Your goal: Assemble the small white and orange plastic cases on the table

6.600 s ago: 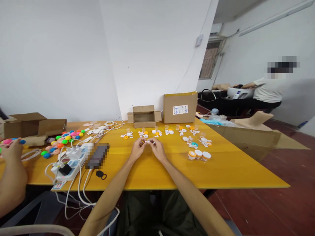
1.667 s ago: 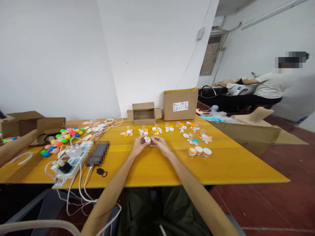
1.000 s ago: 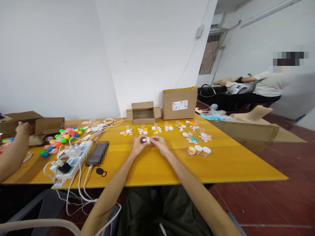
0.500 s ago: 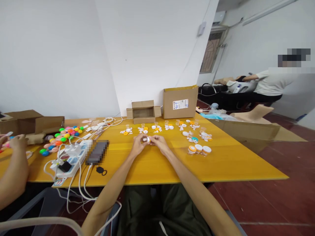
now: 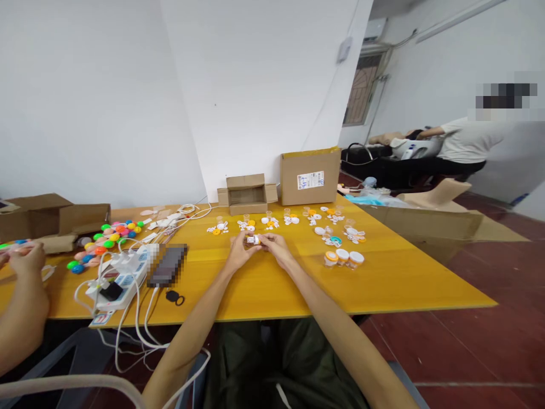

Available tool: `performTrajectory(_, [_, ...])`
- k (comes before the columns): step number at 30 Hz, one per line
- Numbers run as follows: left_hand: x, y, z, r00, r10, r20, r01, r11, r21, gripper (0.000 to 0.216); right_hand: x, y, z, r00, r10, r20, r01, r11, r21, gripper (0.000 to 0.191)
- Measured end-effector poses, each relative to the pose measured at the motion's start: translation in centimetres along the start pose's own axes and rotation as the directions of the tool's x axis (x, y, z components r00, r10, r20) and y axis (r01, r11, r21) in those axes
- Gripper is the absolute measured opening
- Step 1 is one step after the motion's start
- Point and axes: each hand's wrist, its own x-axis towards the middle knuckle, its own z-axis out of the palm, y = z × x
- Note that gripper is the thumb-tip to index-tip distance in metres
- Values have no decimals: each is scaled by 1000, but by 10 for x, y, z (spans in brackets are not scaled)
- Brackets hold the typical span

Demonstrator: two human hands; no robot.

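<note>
Small white-and-clear cylindrical plastic jar (image 5: 253, 240) was held sideways betw. both hands, over the near-mid part of the yellow wooden table (image 5: 264, 289) — L hand (image 5: 239, 249) fingers curled part-closed round its left end, R hand (image 5: 276, 246) fingertips pinched on its right end. Three round lidded clear plastic jars (image 5: 342, 257) stood right, well apart.

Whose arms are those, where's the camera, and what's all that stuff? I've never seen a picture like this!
No robot here: those are a person's bare arms. The camera is worn on that person's head, looking forward and down. Their left hand and right hand hold what looks like a small jar. On the table, three lidded jars stand to the right, with clusters of small parts farther back. Behind are boxes; on the left, balls and a power strip. The far-left hand is someone else's.
</note>
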Motion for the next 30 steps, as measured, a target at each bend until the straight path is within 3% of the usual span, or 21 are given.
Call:
performTrajectory(5, [1,5,-1,999,-39,38,41,998,-54,27,-1,-1,0,1000,10,0,-10,1000,-1,45])
performTrajectory(11, [1,7,-2,999,-1,36,3,998,-58,22,-1,-2,-1,1000,13,20,-13,1000,-1,44])
performTrajectory(19, [1,7,-3,998,54,31,-53,998,-39,23,-1,-2,-3,999,25,41,-25,1000,11,44])
performTrajectory(30, [2,6,-1,1000,-4,19,6,997,-80,24,0,1,-3,999,0,43,-1,999,35,39])
